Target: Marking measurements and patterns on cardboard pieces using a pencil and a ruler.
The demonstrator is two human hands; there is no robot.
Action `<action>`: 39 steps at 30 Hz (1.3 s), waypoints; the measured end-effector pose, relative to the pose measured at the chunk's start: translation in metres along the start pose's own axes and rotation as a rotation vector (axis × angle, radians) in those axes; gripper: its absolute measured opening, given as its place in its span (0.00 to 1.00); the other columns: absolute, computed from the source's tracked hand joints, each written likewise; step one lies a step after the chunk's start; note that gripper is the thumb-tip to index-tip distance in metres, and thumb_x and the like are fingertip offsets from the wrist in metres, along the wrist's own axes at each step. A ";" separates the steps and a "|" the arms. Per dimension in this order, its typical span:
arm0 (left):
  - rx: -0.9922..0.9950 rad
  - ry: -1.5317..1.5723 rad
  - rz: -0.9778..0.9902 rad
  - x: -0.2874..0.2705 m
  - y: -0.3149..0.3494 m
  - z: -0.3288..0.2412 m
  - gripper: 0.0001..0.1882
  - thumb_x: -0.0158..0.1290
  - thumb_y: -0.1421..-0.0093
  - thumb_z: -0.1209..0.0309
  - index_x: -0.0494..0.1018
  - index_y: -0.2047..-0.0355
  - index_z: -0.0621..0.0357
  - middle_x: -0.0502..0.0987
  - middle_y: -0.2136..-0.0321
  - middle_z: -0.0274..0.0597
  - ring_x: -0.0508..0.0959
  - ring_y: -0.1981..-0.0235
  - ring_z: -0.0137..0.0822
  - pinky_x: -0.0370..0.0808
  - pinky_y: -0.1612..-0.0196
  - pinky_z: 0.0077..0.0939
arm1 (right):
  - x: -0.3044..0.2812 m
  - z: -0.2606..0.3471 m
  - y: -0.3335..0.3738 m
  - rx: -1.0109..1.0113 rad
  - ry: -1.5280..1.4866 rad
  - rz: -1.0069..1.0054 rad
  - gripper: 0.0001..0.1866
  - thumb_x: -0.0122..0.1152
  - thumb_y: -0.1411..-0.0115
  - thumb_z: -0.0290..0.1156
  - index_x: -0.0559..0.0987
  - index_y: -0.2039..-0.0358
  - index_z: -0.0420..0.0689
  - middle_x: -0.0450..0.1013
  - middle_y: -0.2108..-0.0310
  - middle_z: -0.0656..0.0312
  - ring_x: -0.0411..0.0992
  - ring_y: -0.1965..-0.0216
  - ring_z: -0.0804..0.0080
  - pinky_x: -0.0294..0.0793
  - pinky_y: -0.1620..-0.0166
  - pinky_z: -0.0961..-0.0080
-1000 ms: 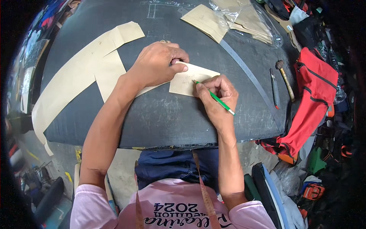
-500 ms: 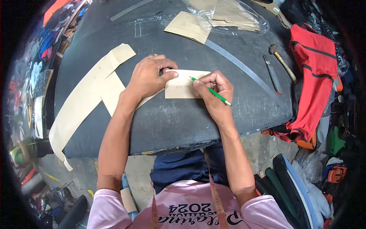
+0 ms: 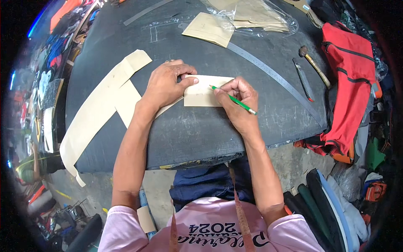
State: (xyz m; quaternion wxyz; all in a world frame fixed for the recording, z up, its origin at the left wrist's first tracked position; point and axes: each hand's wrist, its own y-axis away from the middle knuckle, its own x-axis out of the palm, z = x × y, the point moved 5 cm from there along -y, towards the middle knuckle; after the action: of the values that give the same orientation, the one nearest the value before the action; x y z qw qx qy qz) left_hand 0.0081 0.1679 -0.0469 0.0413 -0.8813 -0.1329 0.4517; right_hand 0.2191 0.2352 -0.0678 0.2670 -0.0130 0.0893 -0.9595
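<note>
A small cream paper piece (image 3: pixel 199 100) with faint pencil marks lies on the dark tabletop in front of me. Its upper left corner is under the thumb of my left hand (image 3: pixel 166 84), whose other fingers curl at its far edge. My right hand (image 3: pixel 242 105) is closed round a green pencil (image 3: pixel 240 103), with the tip at the paper's surface. The heel of this hand covers the paper's right end. Left of my left forearm is a long, curved cream paper piece (image 3: pixel 96 96) with a strip branching from it, partly hidden under my arm.
A metal ruler (image 3: pixel 273 75) runs diagonally on the right, below a folded paper (image 3: pixel 208 29) and a clear plastic bag (image 3: pixel 268 19) of brown paper. A cutter knife (image 3: pixel 303 80), a hammer (image 3: pixel 315 67) and a red zippered bag (image 3: pixel 348 84) lie along the right edge.
The whole scene sits slightly further right in the picture. Both hands keep their hold, and the pencil tip stays at about the same spot on the paper.
</note>
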 end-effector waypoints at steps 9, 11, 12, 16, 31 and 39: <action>-0.118 0.012 -0.006 0.000 -0.006 -0.005 0.15 0.67 0.36 0.60 0.88 0.54 0.53 0.81 0.66 0.40 0.81 0.61 0.43 0.78 0.54 0.39 | -0.020 -0.004 -0.008 0.038 -0.191 -0.275 0.07 0.69 0.29 0.29 0.79 0.61 0.41 0.77 0.67 0.69 0.70 0.69 0.90 0.69 0.67 0.86; -0.110 0.011 -0.005 0.002 -0.006 -0.005 0.14 0.67 0.36 0.60 0.88 0.54 0.53 0.81 0.66 0.40 0.81 0.61 0.43 0.78 0.54 0.39 | -0.025 -0.006 -0.007 0.050 -0.208 -0.298 0.08 0.68 0.28 0.31 0.79 0.60 0.41 0.77 0.67 0.68 0.69 0.69 0.89 0.69 0.67 0.85; -0.121 0.014 -0.011 0.002 -0.005 -0.004 0.14 0.67 0.36 0.60 0.88 0.54 0.53 0.81 0.66 0.41 0.81 0.61 0.43 0.77 0.54 0.39 | -0.023 -0.005 -0.005 0.058 -0.247 -0.288 0.08 0.67 0.27 0.32 0.79 0.59 0.41 0.77 0.66 0.68 0.69 0.70 0.88 0.69 0.68 0.84; -0.062 -0.007 -0.048 0.001 -0.002 -0.003 0.13 0.66 0.33 0.64 0.87 0.54 0.59 0.78 0.67 0.42 0.79 0.65 0.37 0.75 0.58 0.31 | -0.020 -0.003 -0.006 0.055 -0.291 -0.276 0.09 0.66 0.26 0.33 0.79 0.57 0.40 0.76 0.66 0.67 0.68 0.72 0.87 0.69 0.68 0.83; 0.010 -0.085 -0.035 -0.001 0.000 -0.008 0.13 0.57 0.27 0.62 0.87 0.52 0.53 0.81 0.61 0.43 0.82 0.51 0.49 0.77 0.47 0.44 | -0.012 -0.005 -0.008 -0.019 -0.111 -0.169 0.08 0.68 0.28 0.30 0.81 0.57 0.38 0.76 0.66 0.68 0.69 0.71 0.86 0.70 0.68 0.81; 0.022 -0.085 -0.063 -0.001 0.001 -0.004 0.13 0.57 0.27 0.62 0.87 0.52 0.53 0.81 0.62 0.44 0.82 0.52 0.50 0.78 0.48 0.44 | -0.010 -0.002 -0.009 0.039 -0.040 -0.175 0.10 0.67 0.28 0.31 0.83 0.55 0.37 0.78 0.64 0.67 0.71 0.71 0.85 0.71 0.67 0.81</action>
State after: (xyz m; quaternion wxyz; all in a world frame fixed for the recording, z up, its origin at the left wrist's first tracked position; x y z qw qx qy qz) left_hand 0.0108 0.1666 -0.0438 0.0595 -0.8562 -0.1573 0.4885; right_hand 0.2233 0.2483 -0.0680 0.1841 -0.0346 0.0636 -0.9802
